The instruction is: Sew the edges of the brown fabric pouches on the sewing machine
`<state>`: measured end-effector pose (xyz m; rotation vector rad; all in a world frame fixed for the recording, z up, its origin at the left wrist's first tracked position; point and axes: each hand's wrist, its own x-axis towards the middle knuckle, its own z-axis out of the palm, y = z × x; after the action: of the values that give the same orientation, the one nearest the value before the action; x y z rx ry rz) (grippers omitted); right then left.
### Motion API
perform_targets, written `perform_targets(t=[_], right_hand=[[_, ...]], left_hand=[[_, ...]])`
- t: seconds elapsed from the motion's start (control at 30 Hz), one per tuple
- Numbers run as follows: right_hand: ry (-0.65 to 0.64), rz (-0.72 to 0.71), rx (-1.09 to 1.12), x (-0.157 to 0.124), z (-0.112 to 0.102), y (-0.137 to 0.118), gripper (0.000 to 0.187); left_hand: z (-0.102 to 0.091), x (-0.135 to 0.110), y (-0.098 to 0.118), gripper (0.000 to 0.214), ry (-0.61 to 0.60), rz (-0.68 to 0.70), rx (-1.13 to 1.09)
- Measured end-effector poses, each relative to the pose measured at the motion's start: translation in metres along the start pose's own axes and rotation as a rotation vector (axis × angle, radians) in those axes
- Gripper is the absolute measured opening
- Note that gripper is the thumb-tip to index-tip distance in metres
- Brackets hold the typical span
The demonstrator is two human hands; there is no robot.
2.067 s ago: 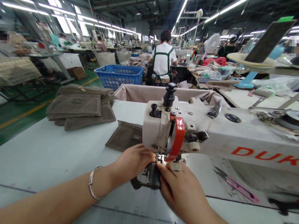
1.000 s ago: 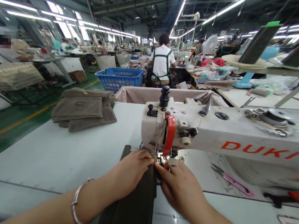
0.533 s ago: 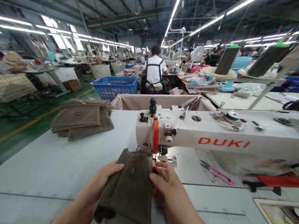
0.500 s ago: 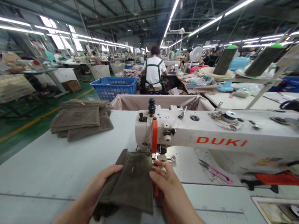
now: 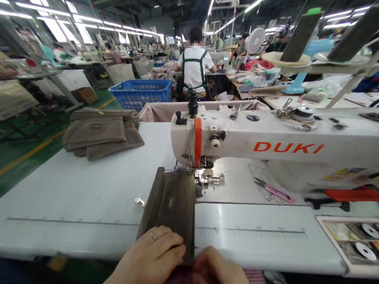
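A brown fabric pouch (image 5: pixel 176 200) with a small label lies lengthwise on the sewing table, its far end by the presser foot (image 5: pixel 207 175) of the white sewing machine (image 5: pixel 234 131). A metal zipper pull (image 5: pixel 139 202) sticks out from its left side. My left hand (image 5: pixel 153 256), wearing a ring, is closed over the pouch's near end, fingers bent and together. Beside that end, at the table's front edge, my right hand (image 5: pixel 219 270) has curled fingers and is partly blurred. What its fingertips hold is hidden.
Several similar brown pouches (image 5: pixel 97 133) are piled at the table's left. Pink-handled thread snips (image 5: pixel 274 190) lie under the machine arm. A bobbin tray (image 5: pixel 356 242) sits at right. Behind the table are a cloth-lined bin (image 5: pixel 156 110), a blue basket (image 5: pixel 143 93) and a seated co-worker (image 5: pixel 195 66).
My hands have moved from the pouch's sides near the needle to its near end. The pouch now lies flatter, and its zipper pull shows. The view has tilted down.
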<state>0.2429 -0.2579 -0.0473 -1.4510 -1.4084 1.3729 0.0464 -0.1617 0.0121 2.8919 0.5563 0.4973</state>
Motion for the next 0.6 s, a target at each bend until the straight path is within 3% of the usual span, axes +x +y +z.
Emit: perform_targets(t=[0.13, 0.3, 0.4, 0.5, 0.6], right_hand=[[0.258, -0.496, -0.647, -0.002, -0.014, -0.004, 0.017], [0.523, -0.850, -0.753, 0.014, -0.008, -0.005, 0.027], [0.487, -0.917, -0.802, 0.017, -0.010, -0.009, 0.025], [0.406, -0.917, -0.889, 0.015, -0.017, -0.014, 0.023], [0.389, -0.908, -0.894, 0.013, -0.020, -0.014, 0.023]], left_hand=[[0.009, 0.002, 0.001, 0.024, 0.005, -0.065, -0.115], [0.007, -0.006, 0.006, 0.024, 0.213, -0.188, -0.129], [0.010, -0.009, 0.011, 0.033, 0.268, -0.144, -0.093], [0.013, -0.005, 0.012, 0.031, 0.164, -0.051, -0.037], [0.013, 0.002, 0.012, 0.029, 0.055, -0.060, -0.043]])
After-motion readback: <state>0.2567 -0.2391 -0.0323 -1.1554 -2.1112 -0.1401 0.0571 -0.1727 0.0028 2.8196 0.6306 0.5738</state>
